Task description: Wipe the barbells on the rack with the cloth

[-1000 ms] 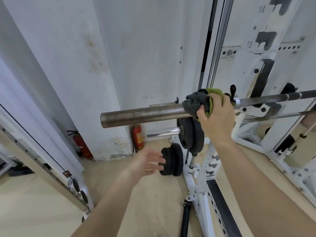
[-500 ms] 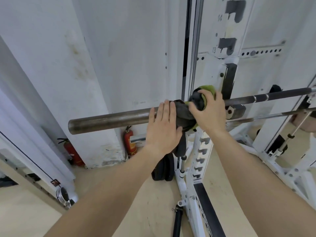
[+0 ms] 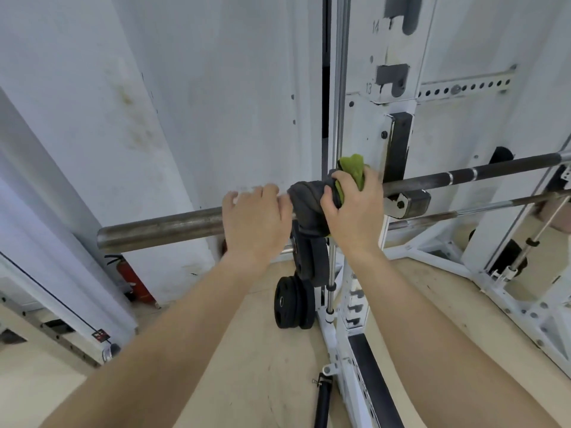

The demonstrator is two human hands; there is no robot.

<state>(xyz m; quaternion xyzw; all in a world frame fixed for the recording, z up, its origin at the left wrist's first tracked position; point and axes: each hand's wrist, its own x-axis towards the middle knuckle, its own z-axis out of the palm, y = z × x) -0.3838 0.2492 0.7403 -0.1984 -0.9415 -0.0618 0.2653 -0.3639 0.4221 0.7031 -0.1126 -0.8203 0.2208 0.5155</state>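
A steel barbell (image 3: 160,227) lies across the white rack (image 3: 383,125), its thick sleeve pointing left and its thin dark shaft running right. A grey and green cloth (image 3: 309,205) is wrapped around the bar near the rack's hook. My right hand (image 3: 355,211) grips the cloth on the bar. My left hand (image 3: 256,220) rests over the sleeve just left of the cloth, its fingers curled on the bar and touching the cloth's edge. A second thinner bar (image 3: 482,208) runs below on the right.
Black weight plates (image 3: 293,304) hang on a peg low on the rack upright. Two red fire extinguishers (image 3: 133,279) stand by the white wall. A black roller (image 3: 323,403) lies on the wooden floor. White frame beams cross the floor at right.
My left hand rose from below and came onto the bar sleeve beside the cloth. My right hand kept its grip on the cloth. The view shifted right and closer.
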